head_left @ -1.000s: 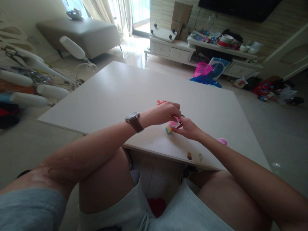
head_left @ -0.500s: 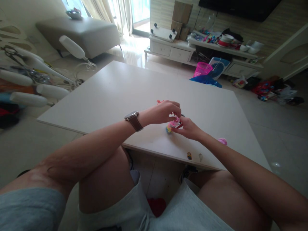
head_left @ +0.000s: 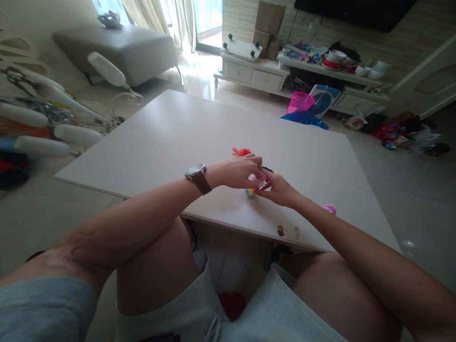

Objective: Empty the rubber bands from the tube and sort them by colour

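My right hand [head_left: 281, 190] is wrapped round a small clear container [head_left: 250, 193] with yellow and blue bits at its bottom and a pinkish rim; it is tilted over the table. My left hand [head_left: 245, 172], with a watch on the wrist, reaches across to the container's mouth. Its fingers are bent and pressed together there; what they hold, if anything, is hidden. Beyond my left hand lies a pile of small red loops [head_left: 241, 152]. Some small black pieces [head_left: 268, 169] show just behind my right fingers.
On the white table [head_left: 199, 123], a yellow-and-blue cartoon figure [head_left: 280, 231] and a small pale trinket [head_left: 297, 232] lie by the near edge. A pink object [head_left: 329, 209] sits beside my right forearm. A pink basket [head_left: 301, 102] stands beyond the table.
My left hand has shifted slightly toward me and lower, its fingers now over the container's mouth. More of the red pile and the black pieces shows. My right hand has barely moved.
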